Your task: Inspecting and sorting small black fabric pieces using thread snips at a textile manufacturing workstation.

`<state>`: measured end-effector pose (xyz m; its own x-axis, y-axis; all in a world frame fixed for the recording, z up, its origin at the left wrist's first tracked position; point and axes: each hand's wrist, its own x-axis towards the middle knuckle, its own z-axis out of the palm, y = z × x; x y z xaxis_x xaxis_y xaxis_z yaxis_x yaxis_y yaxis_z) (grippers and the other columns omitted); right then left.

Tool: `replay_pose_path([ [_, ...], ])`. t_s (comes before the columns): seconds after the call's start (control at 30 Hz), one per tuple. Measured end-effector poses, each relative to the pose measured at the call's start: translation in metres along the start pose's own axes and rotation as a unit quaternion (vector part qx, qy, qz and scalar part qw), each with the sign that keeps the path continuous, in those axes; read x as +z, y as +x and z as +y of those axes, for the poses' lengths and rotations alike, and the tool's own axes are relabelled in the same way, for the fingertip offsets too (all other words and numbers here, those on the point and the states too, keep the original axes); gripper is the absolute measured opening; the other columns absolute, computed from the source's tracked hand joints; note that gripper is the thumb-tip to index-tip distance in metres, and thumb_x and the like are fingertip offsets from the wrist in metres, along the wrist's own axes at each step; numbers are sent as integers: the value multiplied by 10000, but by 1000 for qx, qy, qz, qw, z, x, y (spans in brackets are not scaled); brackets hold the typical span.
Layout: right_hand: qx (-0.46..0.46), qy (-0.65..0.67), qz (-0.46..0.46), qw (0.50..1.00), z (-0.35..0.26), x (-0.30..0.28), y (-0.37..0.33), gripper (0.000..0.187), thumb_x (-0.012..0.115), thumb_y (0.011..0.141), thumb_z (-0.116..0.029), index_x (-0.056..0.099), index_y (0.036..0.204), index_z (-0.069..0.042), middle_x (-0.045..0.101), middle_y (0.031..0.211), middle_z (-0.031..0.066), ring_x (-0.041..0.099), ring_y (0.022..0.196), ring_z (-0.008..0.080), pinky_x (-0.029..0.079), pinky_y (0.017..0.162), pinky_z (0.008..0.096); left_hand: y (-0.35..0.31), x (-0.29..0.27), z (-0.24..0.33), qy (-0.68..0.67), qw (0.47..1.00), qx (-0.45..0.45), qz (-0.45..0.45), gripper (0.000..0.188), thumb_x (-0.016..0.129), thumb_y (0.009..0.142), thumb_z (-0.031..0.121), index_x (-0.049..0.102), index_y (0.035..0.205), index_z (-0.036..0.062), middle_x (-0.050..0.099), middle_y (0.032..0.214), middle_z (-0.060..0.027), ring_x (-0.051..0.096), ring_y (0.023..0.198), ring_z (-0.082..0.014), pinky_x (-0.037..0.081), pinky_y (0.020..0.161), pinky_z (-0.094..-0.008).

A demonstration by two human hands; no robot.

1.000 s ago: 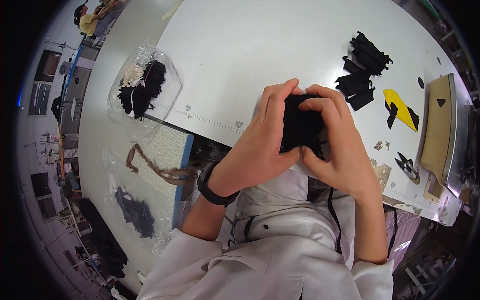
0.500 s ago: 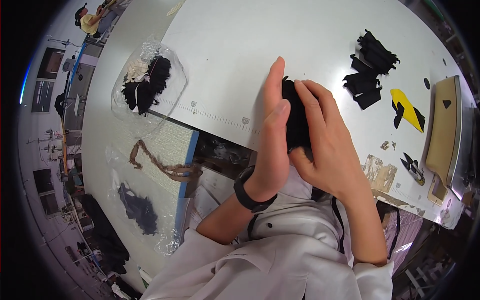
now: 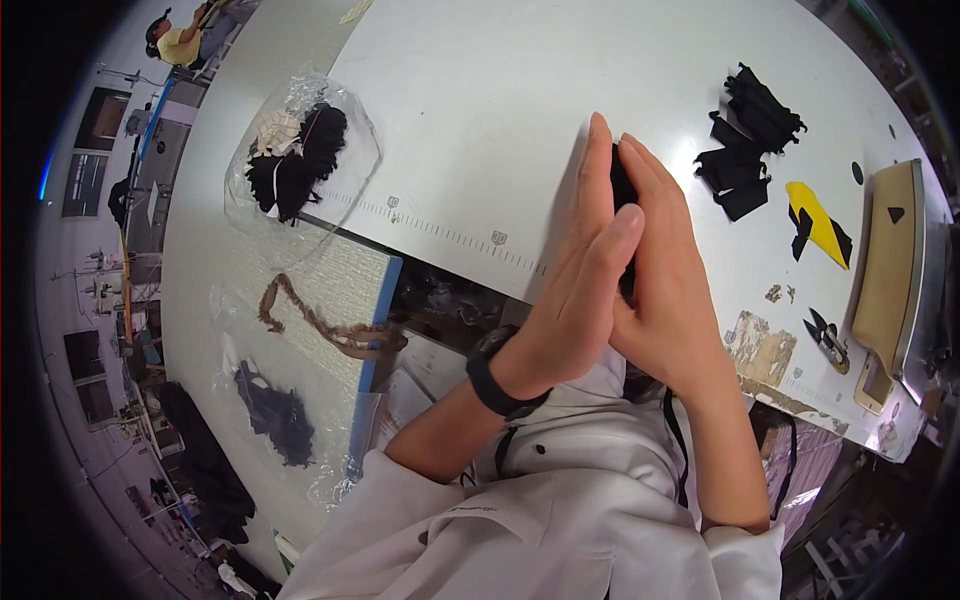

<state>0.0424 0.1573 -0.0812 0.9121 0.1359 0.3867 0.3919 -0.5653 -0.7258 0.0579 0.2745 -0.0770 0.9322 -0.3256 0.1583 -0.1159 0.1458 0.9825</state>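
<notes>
A bundle of black fabric (image 3: 622,185) is pressed between my two palms above the near edge of the white table. My left hand (image 3: 590,270) lies flat along its left side, fingers straight and held together, with the thumb across the front. From the other side my right hand (image 3: 665,260) clamps the bundle, its fingers stretched upward. Most of the fabric is hidden by the hands; only a dark strip shows between them. More black fabric pieces (image 3: 745,140) lie in a loose pile on the table to the right.
A clear plastic bag (image 3: 355,165) with black and cream bundles lies at left, near a brown cord (image 3: 310,318) and a bag with dark fabric (image 3: 275,415). At right are a yellow-black scrap (image 3: 822,225), thread snips (image 3: 827,340) and a beige machine part (image 3: 885,270).
My left palm has moved right and closed against my right hand, covering most of the black bundle. My right fingers have straightened; both hands now press flat together.
</notes>
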Motion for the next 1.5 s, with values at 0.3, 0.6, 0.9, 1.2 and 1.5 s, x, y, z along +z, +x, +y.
replay_pose_path([
  [0.3,64,107,-72,990,0,-18,2,926,511,666,125,228,1532,-41,351,1531,180,351,1427,336,290,1177,395,1,-50,3,225,960,72,-147,961,651,741,73,126,1537,-43,207,1593,-184,165,1497,-303,149,1209,-385],
  [0.6,38,111,-77,990,11,-26,6,979,690,688,60,193,1528,-23,357,1485,242,421,1332,425,402,1083,428,15,-49,6,269,948,76,-151,706,740,707,20,492,1367,12,444,1370,-138,462,1271,-281,389,1065,-364],
  [0.9,5,-158,63,985,-8,-36,-43,814,880,594,-107,479,1294,5,535,1197,201,546,1066,363,466,875,412,14,-47,0,313,934,105,-133,606,748,692,-3,584,1274,39,493,1311,-124,509,1205,-269,437,1011,-347],
  [1.2,-6,-149,81,985,-3,-29,-48,339,732,705,42,671,1034,-17,619,933,94,600,829,271,466,718,363,11,-43,1,340,925,101,-132,699,848,685,92,543,1312,46,497,1323,-121,524,1185,-268,449,990,-348],
  [1.5,122,194,139,963,-5,-19,-51,579,494,793,154,429,1358,46,436,1360,193,421,1323,294,324,1130,380,9,-41,1,337,926,122,-120,742,837,684,77,502,1345,43,504,1306,-138,532,1162,-286,460,968,-364],
])
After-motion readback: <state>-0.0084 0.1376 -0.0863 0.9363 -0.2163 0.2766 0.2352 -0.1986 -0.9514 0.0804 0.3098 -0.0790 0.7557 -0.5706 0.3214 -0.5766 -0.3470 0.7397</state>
